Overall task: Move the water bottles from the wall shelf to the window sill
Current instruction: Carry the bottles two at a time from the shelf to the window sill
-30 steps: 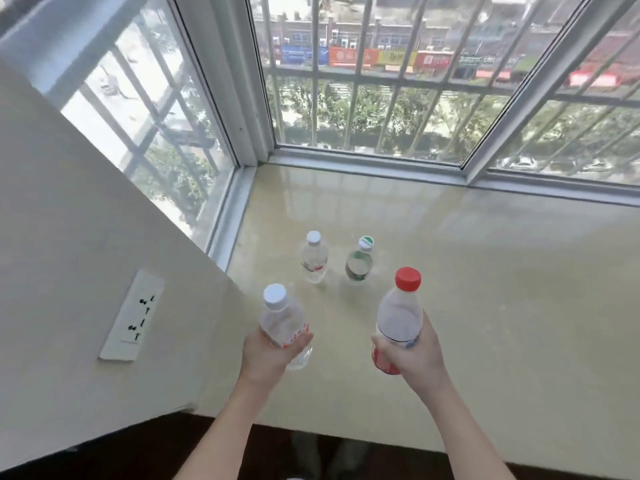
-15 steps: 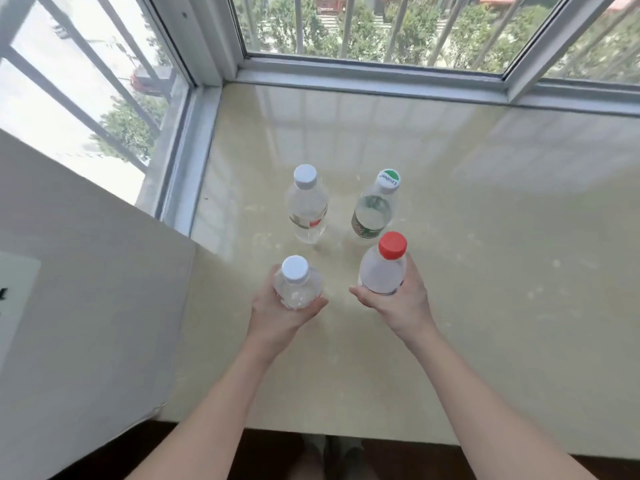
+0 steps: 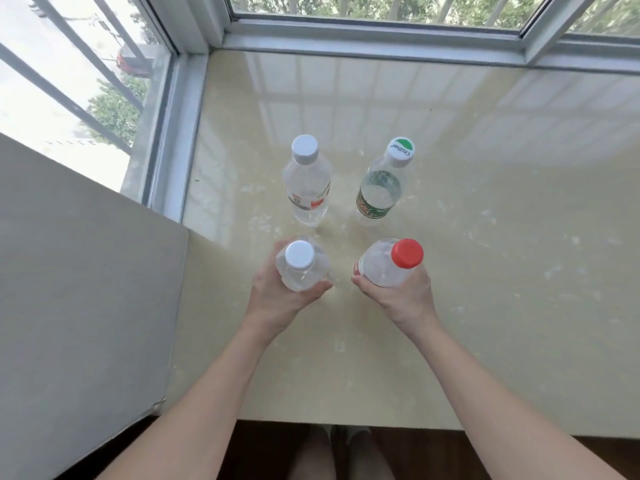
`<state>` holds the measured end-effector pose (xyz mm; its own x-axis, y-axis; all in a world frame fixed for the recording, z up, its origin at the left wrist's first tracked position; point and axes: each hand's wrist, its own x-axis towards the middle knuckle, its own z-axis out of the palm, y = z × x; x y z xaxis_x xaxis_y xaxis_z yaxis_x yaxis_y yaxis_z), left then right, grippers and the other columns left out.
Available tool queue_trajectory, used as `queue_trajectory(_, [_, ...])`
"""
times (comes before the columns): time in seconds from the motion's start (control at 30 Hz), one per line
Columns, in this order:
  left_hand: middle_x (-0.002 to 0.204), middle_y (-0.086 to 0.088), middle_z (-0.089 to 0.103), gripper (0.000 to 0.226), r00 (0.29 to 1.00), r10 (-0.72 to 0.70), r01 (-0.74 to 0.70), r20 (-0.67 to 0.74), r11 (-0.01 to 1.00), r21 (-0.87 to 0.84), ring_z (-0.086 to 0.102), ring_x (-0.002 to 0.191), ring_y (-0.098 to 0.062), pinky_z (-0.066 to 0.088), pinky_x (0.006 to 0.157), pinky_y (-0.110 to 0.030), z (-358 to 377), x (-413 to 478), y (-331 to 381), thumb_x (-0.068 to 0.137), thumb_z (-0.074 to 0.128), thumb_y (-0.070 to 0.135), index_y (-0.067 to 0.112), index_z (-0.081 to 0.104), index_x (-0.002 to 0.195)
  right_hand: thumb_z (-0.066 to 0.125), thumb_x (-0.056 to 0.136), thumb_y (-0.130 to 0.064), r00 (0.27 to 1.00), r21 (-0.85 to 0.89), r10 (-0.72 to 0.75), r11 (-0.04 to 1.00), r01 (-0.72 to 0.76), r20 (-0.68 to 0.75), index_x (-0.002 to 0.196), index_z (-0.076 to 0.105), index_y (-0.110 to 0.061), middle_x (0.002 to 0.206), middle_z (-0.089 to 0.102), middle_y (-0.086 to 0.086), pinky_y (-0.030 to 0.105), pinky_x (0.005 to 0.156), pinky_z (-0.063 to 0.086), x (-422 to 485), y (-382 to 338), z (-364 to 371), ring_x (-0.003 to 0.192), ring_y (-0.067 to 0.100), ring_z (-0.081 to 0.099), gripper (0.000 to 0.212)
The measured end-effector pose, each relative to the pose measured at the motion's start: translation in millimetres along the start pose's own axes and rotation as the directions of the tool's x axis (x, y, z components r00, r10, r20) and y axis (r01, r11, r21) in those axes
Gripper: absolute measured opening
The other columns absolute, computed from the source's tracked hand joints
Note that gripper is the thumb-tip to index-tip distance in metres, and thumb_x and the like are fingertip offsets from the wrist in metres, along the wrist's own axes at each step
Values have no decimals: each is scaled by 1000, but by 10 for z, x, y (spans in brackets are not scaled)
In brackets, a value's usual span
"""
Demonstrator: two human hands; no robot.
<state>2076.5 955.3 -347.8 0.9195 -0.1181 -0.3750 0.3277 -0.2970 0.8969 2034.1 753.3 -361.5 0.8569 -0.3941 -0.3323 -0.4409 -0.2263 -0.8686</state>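
Note:
I look straight down at a glossy beige window sill (image 3: 485, 271). My left hand (image 3: 277, 299) grips a clear white-capped bottle (image 3: 300, 265), held upright low over the sill. My right hand (image 3: 398, 296) grips a clear red-capped bottle (image 3: 388, 263) with a red label. Just beyond them two more bottles stand upright on the sill: a second white-capped bottle (image 3: 306, 183) on the left and a green-labelled bottle (image 3: 381, 187) with a green-and-white cap on the right. Whether the held bottles touch the sill, I cannot tell.
Window frames (image 3: 363, 32) border the sill at the far side and at the left (image 3: 173, 140). A pale wall panel (image 3: 79, 289) rises at the left, close to my left arm. The sill's front edge (image 3: 346, 424) runs below, with my feet (image 3: 341, 455) beneath it.
Both hands have carried their bottles forward and down toward the sill, close behind the two standing bottles. My view has tilted from the window down onto the sill.

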Motion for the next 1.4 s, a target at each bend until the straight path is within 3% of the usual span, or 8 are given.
queue_trajectory(0.13, [106,31,66,69,1000,-6,6,12,1000,29,62,104,1,46,81,-9,-10,19,-56,57,90,32,30,59,119,96,60,-21,1000,4,13,1000,-13,10,99,57,-38,91,66,-22,6,73,46,-28,42,21,83,-11,61,57])
queue_trajectory(0.4, [107,25,66,79,999,-14,7,42,984,178,58,100,11,41,76,-1,-85,37,-118,58,94,30,35,52,125,97,59,-28,999,-14,14,1000,-13,42,106,62,-31,98,69,-17,21,82,51,-48,135,36,95,3,66,59])
queue_trajectory(0.5, [125,24,58,92,996,-13,-15,85,946,323,53,115,5,43,90,-14,-209,32,-132,61,92,31,42,39,136,96,59,-29,996,-51,-6,999,11,87,110,57,-39,106,68,-14,21,86,51,-53,148,-12,100,1,63,65])
queue_trajectory(0.63, [144,7,44,97,993,46,-112,106,611,784,45,129,-19,37,103,-39,-432,1,-5,73,80,41,33,21,151,83,62,-26,988,-238,-10,970,46,152,130,51,-36,121,59,-11,28,88,45,-69,91,-280,115,14,57,76])
queue_trajectory(0.8, [146,5,45,81,985,165,-114,54,380,918,43,132,-22,32,107,-41,-635,-140,474,80,69,42,29,30,149,73,78,-24,972,-641,-8,750,160,233,147,41,-30,134,49,-2,35,95,46,-164,-278,-797,125,20,47,76])
queue_trajectory(0.97, [139,4,54,68,942,335,-107,-1,305,946,47,129,-24,37,106,-47,-826,-383,1240,80,68,40,25,44,142,72,81,-28,954,-756,-266,595,272,134,130,62,-19,120,63,5,42,90,48,-262,-954,-1176,109,32,59,51])
queue_trajectory(1.13, [138,5,54,65,892,451,-167,19,292,942,46,130,-21,34,111,-47,-794,-667,2063,83,63,45,25,45,142,76,74,-31,848,-806,-515,448,387,121,115,68,-18,106,68,4,41,77,50,-418,-1849,-1353,89,31,64,43])
queue_trajectory(1.4, [128,6,60,57,762,646,-283,47,267,921,54,119,-22,42,103,-43,-654,-1174,3027,81,64,46,24,54,132,68,78,-42,728,-812,-680,375,447,87,122,64,-21,118,66,4,43,91,50,-859,-2884,-1616,106,29,62,48])
